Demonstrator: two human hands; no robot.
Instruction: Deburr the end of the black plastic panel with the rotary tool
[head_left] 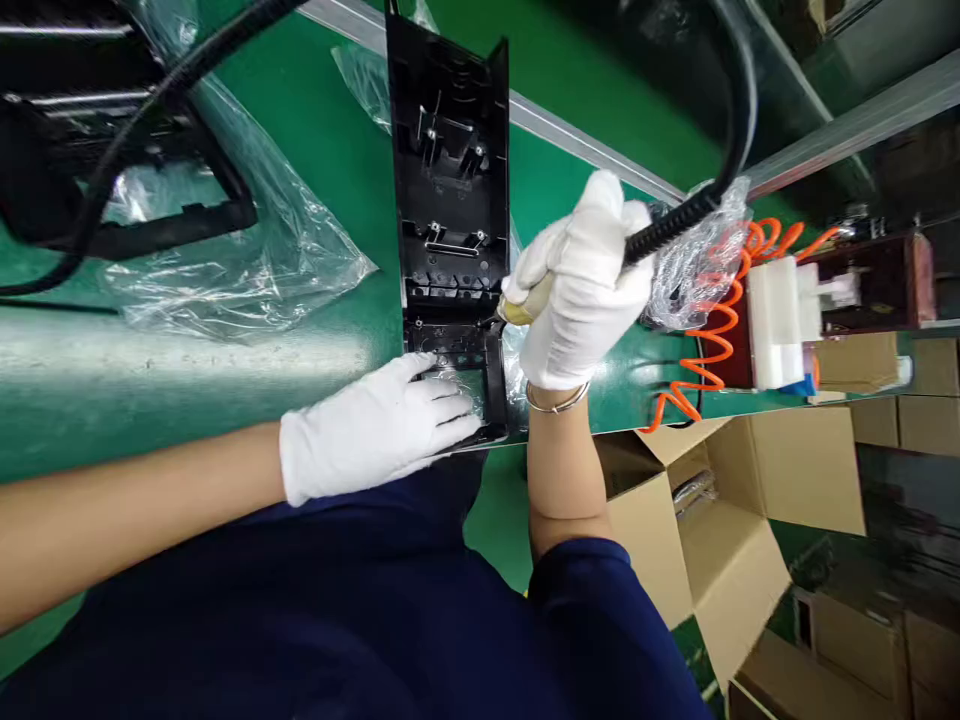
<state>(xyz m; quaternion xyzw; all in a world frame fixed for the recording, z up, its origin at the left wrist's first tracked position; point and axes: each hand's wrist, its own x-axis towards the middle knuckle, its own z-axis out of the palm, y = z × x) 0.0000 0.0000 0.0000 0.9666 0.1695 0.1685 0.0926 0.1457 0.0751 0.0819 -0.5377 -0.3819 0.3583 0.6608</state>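
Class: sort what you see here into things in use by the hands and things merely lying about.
In use: left hand pressing the black plastic panel; right hand gripping the powered screwdriver.

Lying about: plastic bag, open cardboard box, orange coiled hose.

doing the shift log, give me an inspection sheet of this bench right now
surface: green bench top, glare along the near edge
job's things: long black plastic panel, inner side up; handheld tool, tip at the panel's right edge
clutter: clear plastic bags; black frame part lying on one
grips: left hand gloved, flat on the panel's near end; right hand gloved, closed round the tool
cables: black cord from the tool; orange coiled hose
surroundings: open cardboard boxes below right; white block on the bench
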